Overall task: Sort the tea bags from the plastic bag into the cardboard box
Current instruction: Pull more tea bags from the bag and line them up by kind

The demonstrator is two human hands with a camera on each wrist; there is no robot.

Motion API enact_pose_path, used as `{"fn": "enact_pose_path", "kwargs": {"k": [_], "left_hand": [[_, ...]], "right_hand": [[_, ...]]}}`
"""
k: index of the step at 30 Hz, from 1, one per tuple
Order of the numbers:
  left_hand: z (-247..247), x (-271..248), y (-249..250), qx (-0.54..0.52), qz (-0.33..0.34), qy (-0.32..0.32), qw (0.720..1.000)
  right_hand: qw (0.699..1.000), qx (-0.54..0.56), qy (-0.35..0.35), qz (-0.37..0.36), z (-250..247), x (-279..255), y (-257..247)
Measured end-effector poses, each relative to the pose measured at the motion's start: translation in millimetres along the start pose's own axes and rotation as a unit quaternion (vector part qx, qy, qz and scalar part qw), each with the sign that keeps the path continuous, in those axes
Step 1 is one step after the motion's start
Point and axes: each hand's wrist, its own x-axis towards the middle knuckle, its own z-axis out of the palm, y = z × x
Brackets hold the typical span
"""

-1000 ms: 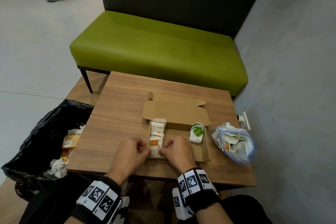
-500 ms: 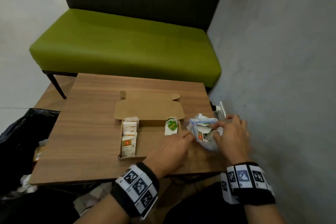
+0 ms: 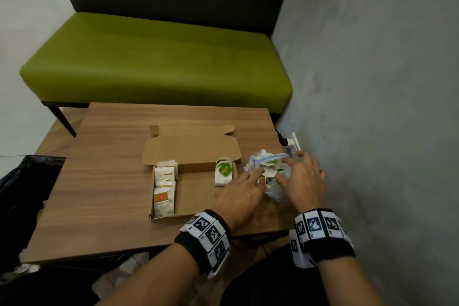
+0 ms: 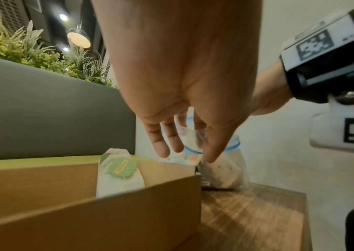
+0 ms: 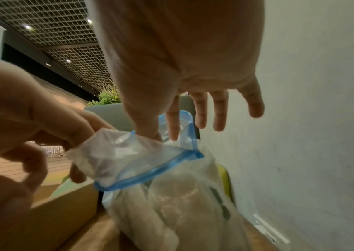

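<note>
Reaching into the mouth of the plastic bag [image 3: 269, 176], both hands work close together at the right end of the table [image 3: 119, 181], near the wall [image 3: 372, 107]. The left hand [image 3: 242, 196] pinches the near lip of the bag, as the right wrist view shows. The right hand [image 3: 301, 182] has its thumb and forefinger down inside the opening while the other fingers are spread straight; whether it already pinches a tea bag I cannot tell, because the plastic hides the tips.

The cardboard box [image 3: 198, 196] lies open just beside the bag. A row of red-label tea bags [image 3: 164, 189] fills its left side, and some green-label tea bags [image 3: 224, 172] lean at the far right corner.

Several things could go wrong, I think. The bag is thin and soft, so if the left hand loses the lip, the mouth may collapse around the right fingers. The tea bags inside lie mixed together, and their strings and tags may tangle, so pulling one could drag others out onto the table. A red label shows inside the bag close to green ones; a quick grab may bring the wrong kind to the wrong row. The left forearm also passes over the box, and it could knock the leaning green stack.
</note>
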Motion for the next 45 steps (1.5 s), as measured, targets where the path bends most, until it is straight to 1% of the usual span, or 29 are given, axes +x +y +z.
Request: {"fn": "enact_pose_path", "kwargs": {"k": [2, 4, 7, 12, 16, 18, 20, 22, 24, 25, 30, 33, 35, 36, 38, 39, 41, 43, 45], "left_hand": [[-0.6, -1.4, 2.0, -0.02, -0.007, 0.013, 1.0], [-2.5, -1.4, 3.6, -0.035, -0.009, 0.02, 0.999], [-4.9, -1.5, 3.7, -0.046, -0.016, 0.016, 0.999], [-1.6, 0.6, 2.1, -0.074, -0.023, 0.013, 0.997], [-4.6, -0.2, 3.6, -0.093, -0.013, 0.023, 0.995], [-4.7, -0.1, 3.5, -0.113, -0.013, 0.029, 0.993], [-5.2, -0.1, 3.1, -0.155, -0.033, 0.025, 0.987], [-4.7, -0.2, 2.5, -0.179, -0.041, 0.016, 0.983], [-3.4, 0.5, 2.4, -0.155, -0.037, 0.012, 0.987], [-1.7, 0.5, 2.0, -0.159, -0.037, 0.017, 0.986], [4.1, 5.0, 3.8, -0.245, -0.077, 0.049, 0.965], [7.1, 9.2, 6.6, -0.282, -0.088, 0.057, 0.954], [8.3, 11.7, 8.6, -0.305, -0.096, 0.053, 0.946], [7.3, 12.3, 9.6, -0.319, -0.101, 0.051, 0.941], [5.1, 12.2, 9.9, -0.344, -0.107, 0.056, 0.931], [3.1, 11.2, 9.6, -0.355, -0.105, 0.066, 0.927], [-4.4, 5.8, 9.9, -0.356, -0.105, 0.111, 0.922], [-16.4, -3.1, 7.5, -0.335, -0.126, 0.185, 0.915], [-31.1, -15.6, 1.7, -0.352, -0.148, 0.249, 0.89]], "right_hand": [[0.999, -0.012, 0.0, -0.034, 1.0, 0.0, -4.3], [0.998, -0.041, -0.015, -0.055, 1.9, 2.3, -10.2], [0.992, -0.1, -0.032, -0.062, 6.3, 8.8, -19.0], [0.986, -0.155, -0.014, -0.064, 13.5, 15.7, -26.0], [0.979, -0.198, -0.001, -0.044, 14.3, 19.5, -33.7], [0.974, -0.219, 0.009, -0.056, 15.3, 21.2, -39.1], [0.97, -0.232, 0.005, -0.074, 18.1, 22.9, -43.4], [0.97, -0.23, -0.002, -0.074, 21.0, 24.1, -43.2], [0.977, -0.204, -0.007, -0.066, 21.8, 24.5, -39.3], [0.98, -0.191, -0.008, -0.063, 21.2, 24.5, -36.6], [0.985, -0.149, 0.012, -0.082, 8.7, 21.2, -21.6], [0.987, -0.133, 0.016, -0.092, -6.3, 15.7, -13.2], [0.991, -0.087, 0.021, -0.095, -16.3, 13.8, -6.6], [0.994, -0.042, 0.026, -0.097, -20.5, 14.4, -2.4], [0.991, 0.091, 0.039, -0.095, -31.1, 17.8, 6.8], [0.981, 0.168, 0.041, -0.089, -37.0, 19.5, 11.6], [0.953, 0.292, 0.023, -0.074, -47.9, 19.9, 17.9], [0.928, 0.365, -0.012, -0.076, -56.0, 16.0, 16.3], [0.902, 0.418, -0.045, -0.095, -60.0, 7.7, 8.3]]}}
